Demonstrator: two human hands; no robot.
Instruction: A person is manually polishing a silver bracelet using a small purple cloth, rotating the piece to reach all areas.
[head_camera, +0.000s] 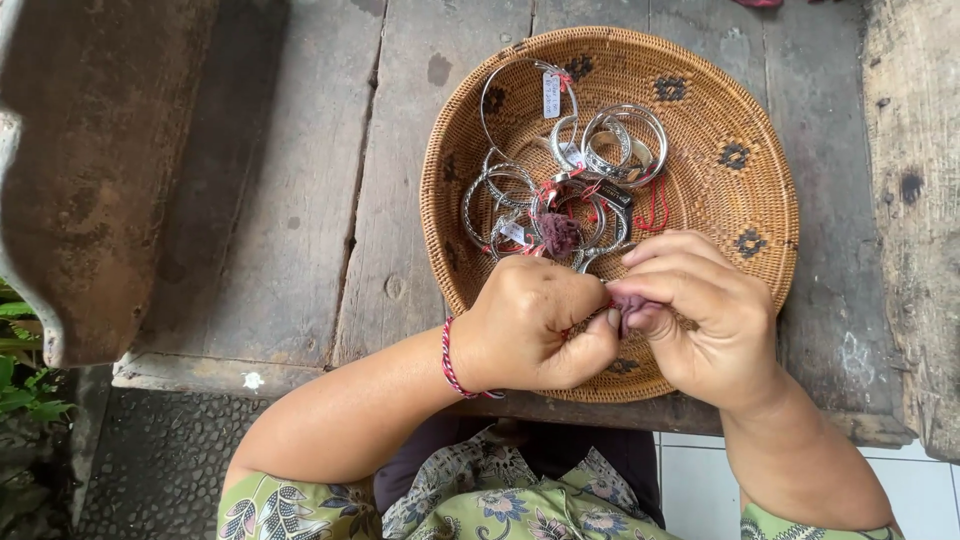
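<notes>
1. Sleeves of green flower-printed cloth (470, 500) lie closest to the camera, with both bare forearms reaching up from them toward the hands.
2. Left hand (530, 325): curled into a loose fist, thumb and fingers pressed together on a small dull-purple piece (628, 303). A red and white twisted cord bracelet (450, 360) circles this wrist.
3. Right hand (700, 310): fingers bent inward, fingertips pinching the same small purple piece from the other side. The two hands touch at the thumbs. What the piece is cannot be told; most of it is hidden by the fingers.
4. Under both hands sits a round woven basket (740, 120), light brown with small dark square motifs. The hands hover over its near rim.
5. Just beyond the hands, in the basket's middle, lies a tangle of silver bangles (560, 175) with red threads and small white tags. A dark purple tuft (560, 232) rests among them, close above the left hand.
6. Beneath the basket is a worn grey plank table (300, 200).
7. Far to the left of the left hand stands a rusty brown metal object (90, 150), with green leaves (20, 390) below it.
</notes>
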